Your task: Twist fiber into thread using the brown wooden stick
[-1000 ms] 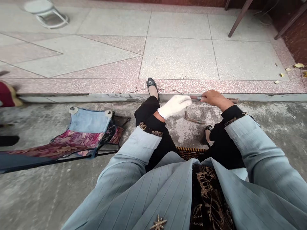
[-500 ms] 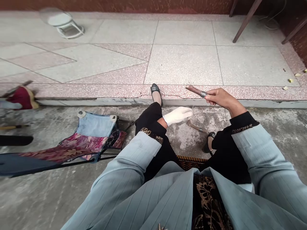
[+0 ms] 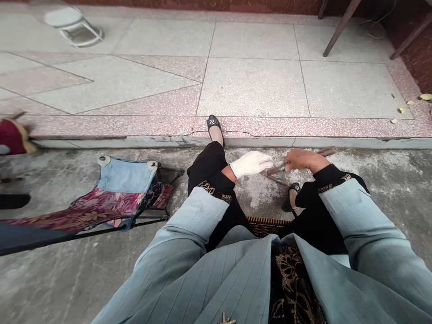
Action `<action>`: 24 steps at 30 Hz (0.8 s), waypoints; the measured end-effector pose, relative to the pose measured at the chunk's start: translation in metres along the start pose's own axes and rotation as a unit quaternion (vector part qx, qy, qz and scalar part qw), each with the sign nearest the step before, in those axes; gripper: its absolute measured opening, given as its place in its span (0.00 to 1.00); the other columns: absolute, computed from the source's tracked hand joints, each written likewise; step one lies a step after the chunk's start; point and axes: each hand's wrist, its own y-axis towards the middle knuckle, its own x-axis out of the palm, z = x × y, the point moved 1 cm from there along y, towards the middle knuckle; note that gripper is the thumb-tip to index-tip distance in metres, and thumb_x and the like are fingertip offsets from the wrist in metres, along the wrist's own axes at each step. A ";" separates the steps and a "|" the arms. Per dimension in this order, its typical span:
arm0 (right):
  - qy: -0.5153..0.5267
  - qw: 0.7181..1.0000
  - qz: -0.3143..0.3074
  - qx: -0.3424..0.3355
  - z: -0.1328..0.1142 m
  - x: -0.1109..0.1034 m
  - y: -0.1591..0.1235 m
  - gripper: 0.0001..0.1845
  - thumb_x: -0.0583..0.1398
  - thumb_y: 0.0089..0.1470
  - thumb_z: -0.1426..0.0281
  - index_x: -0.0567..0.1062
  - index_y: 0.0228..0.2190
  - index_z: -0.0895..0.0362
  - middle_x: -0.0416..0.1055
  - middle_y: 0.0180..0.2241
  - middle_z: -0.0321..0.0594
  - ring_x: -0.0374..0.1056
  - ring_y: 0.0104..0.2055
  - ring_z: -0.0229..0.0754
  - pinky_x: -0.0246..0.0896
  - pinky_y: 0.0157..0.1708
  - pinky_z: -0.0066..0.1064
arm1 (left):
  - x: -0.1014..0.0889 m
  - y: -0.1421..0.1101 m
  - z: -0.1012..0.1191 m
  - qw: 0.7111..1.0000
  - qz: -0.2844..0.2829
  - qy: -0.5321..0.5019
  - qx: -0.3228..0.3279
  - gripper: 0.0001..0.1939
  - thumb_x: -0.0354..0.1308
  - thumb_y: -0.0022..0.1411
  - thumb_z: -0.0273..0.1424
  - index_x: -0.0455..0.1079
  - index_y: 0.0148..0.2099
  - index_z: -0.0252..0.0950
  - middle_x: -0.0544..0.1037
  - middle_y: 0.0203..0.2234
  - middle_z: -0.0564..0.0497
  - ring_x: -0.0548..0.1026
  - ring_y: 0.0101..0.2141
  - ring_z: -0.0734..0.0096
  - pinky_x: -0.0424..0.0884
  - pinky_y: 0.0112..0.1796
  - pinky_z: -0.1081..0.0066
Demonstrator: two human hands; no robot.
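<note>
My left hand (image 3: 251, 164) wears a white knitted glove. Its fingers are pressed together close to the stick's near end; the thin wire that showed at its fingertips a moment ago is too fine to follow now. My bare right hand (image 3: 302, 160) is closed round a brown wooden stick (image 3: 326, 152), which pokes out on both sides of the fist. Silvery wire (image 3: 282, 167) is coiled round the stick just left of my right fingers. Below the hands a second thin stick (image 3: 279, 180) reaches toward my right shoe.
A folding chair (image 3: 114, 198) with flowered cloth stands on the concrete at left. Ahead runs a tiled step (image 3: 253, 128), my left shoe against its edge. A white stool (image 3: 81, 31) and wooden legs (image 3: 342, 27) stand on the tiles. Another person's red shoe (image 3: 13, 137) shows far left.
My right hand has come down and slightly left, turning the stick so its other end points right. The gloved left hand stays nearly in place. The view has shifted a little.
</note>
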 end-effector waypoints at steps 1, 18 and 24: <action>0.012 1.000 -0.021 -0.016 -0.002 0.002 -0.002 0.12 0.71 0.40 0.62 0.82 0.27 0.56 0.74 0.24 0.40 0.67 0.29 0.42 0.56 0.28 0.31 | -0.001 0.000 0.000 1.000 0.000 -0.015 -0.007 0.11 0.56 0.59 0.39 0.73 0.31 0.38 0.71 0.22 0.52 0.67 0.25 0.70 0.58 0.29 0.72; 0.021 0.982 0.131 0.131 0.033 -0.011 0.000 0.13 0.61 0.54 0.60 0.79 0.31 0.57 0.71 0.25 0.41 0.63 0.26 0.40 0.53 0.26 0.31 | 0.002 -0.006 0.012 0.994 -0.064 -0.077 0.043 0.18 0.47 0.66 0.38 0.69 0.30 0.34 0.69 0.23 0.54 0.65 0.24 0.76 0.58 0.29 0.74; 0.006 0.966 -0.257 0.012 0.014 0.011 -0.008 0.14 0.66 0.50 0.61 0.81 0.33 0.59 0.73 0.25 0.41 0.63 0.25 0.37 0.55 0.26 0.29 | 0.001 -0.006 0.003 0.996 -0.064 -0.040 0.044 0.18 0.48 0.66 0.40 0.68 0.30 0.34 0.69 0.23 0.54 0.63 0.24 0.76 0.56 0.29 0.73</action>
